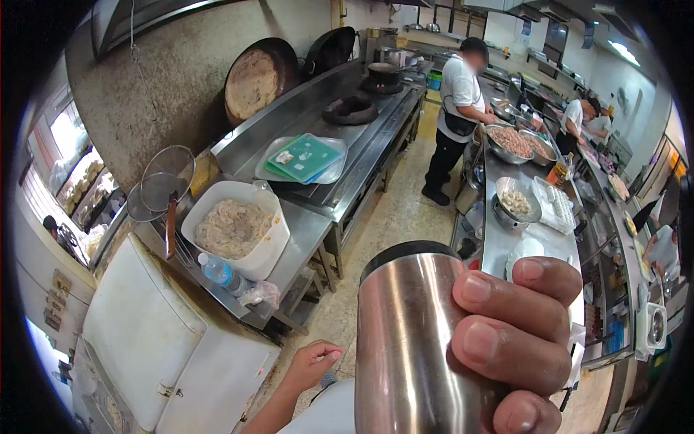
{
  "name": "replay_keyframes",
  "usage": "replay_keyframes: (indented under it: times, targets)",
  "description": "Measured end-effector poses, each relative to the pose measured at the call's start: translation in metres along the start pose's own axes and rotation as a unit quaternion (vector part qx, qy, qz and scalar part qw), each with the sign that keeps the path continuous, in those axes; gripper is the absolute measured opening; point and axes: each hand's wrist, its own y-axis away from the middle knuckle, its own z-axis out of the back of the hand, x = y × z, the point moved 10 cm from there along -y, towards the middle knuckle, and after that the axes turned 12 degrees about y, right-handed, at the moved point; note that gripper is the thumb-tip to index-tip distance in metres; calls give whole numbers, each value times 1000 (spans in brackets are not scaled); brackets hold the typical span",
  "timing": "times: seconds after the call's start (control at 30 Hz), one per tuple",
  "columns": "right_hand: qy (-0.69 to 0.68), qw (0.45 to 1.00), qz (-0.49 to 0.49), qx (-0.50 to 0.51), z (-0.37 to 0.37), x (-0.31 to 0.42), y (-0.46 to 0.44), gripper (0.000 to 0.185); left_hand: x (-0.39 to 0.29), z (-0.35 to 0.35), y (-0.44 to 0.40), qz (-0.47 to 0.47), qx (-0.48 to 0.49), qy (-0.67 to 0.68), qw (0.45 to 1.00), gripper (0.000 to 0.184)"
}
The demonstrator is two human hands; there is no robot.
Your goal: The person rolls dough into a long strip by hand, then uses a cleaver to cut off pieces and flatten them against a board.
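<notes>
Steel with a rosy sheen forms the body of the tumbler (pixel 405 347), which stands large and close in the lower middle of the view, a black lid (pixel 408 252) at its top. Its long axis runs roughly up and down, the lid end uppermost; the base falls below the edge of the view, so I cannot tell whether anything supports it from beneath. The right hand (pixel 524 336) is the nearer one, for it touches the tumbler: it reaches in from the right side, with four bent fingers laid across the steel, their tips pointing left and the nails showing. The thumb is out of sight, so how the grip closes on the far side cannot be told. The left hand (pixel 314 365) sits lower, to the left of the tumbler and apart from it, with its fingers loosely bent; nothing shows in it, though I cannot tell whether the palm is spread or closed. Beyond the left hand is a steel counter (pixel 309 226), bearing a white tub (pixel 269 253) of pale, wet food, with a water bottle (pixel 215 270) just in front. A white freezer (pixel 148 329) stands left of that hand. Well beyond the tumbler, another person (pixel 459 90) stands at a second counter.
</notes>
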Motion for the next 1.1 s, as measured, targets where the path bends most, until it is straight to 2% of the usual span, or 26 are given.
replay_keyframes:
  times: [0.03,0.1,0.13,0.2,0.33,0.37,0.4,0.43,0.5,0.53,0.57,0.6,0.63,0.7,0.73,0.77,0.8,0.93,0.97,1.0,1.03,1.07,1.1]
  targets:
    - [-1,1000,-2,2,5,10,-1,54,-5,-2,2,-7,-2,4,1000,22]
    - [52,979,-153,125,-6,-5,3,45,-5,-5,1,-10,-5,10,1000,21]
    - [49,978,-158,130,-2,-8,4,45,-2,-5,1,-22,-8,8,1000,21]
    - [-11,967,-155,202,-6,-13,12,52,-2,-6,5,-23,-13,7,1000,21]
    - [-19,961,-157,228,-15,-29,23,56,-8,-11,5,-30,-6,-14,999,20]
    - [-41,990,-44,125,-12,-27,20,53,-9,-12,4,-30,-4,-19,999,20]
    - [-62,995,71,19,0,-16,21,51,-13,-13,5,-30,-6,-20,999,20]
    - [-63,995,71,17,-1,-15,22,51,-18,-15,6,-25,-5,-24,999,20]
    - [-43,997,13,-66,4,-17,20,48,-19,-17,7,-19,-5,-28,999,20]
    - [-44,997,13,-67,-1,3,15,48,-18,-18,8,-23,-8,-25,999,20]
    - [-25,976,-184,-113,4,-6,17,48,-17,-18,10,-27,-11,-21,999,20]
    - [-6,915,-372,-154,11,-22,37,49,-16,-19,11,-32,-13,-18,999,20]
    - [-7,915,-372,-155,15,-23,37,49,-15,-19,12,-36,-16,-15,999,20]
    - [-8,935,-343,-91,13,-27,31,50,-17,-19,13,-41,-21,-12,999,20]
    - [-11,935,-343,-92,19,-50,38,50,-18,-20,14,-37,-16,-34,999,20]
    - [-33,987,-144,-60,18,-50,29,51,-20,-21,14,-34,-11,-57,998,20]
    - [-53,996,62,-25,13,-27,25,53,-21,-22,15,-35,-14,-57,998,20]
    - [-37,999,7,31,5,-10,11,55,-17,-24,15,-26,-25,-40,999,19]
    - [1,982,-174,-76,8,-16,7,57,-16,-25,15,-25,-28,-35,999,19]
    - [39,920,-346,-180,19,-30,25,58,-15,-25,16,-26,-29,-35,999,19]
    - [37,920,-346,-181,29,-47,31,58,-16,-26,16,-37,-29,-48,998,19]
    - [-1,981,-169,-93,27,-49,18,58,-18,-27,15,-49,-29,-60,997,18]
    - [-38,999,14,-1,16,-30,11,57,-20,-28,15,-50,-31,-60,996,18]
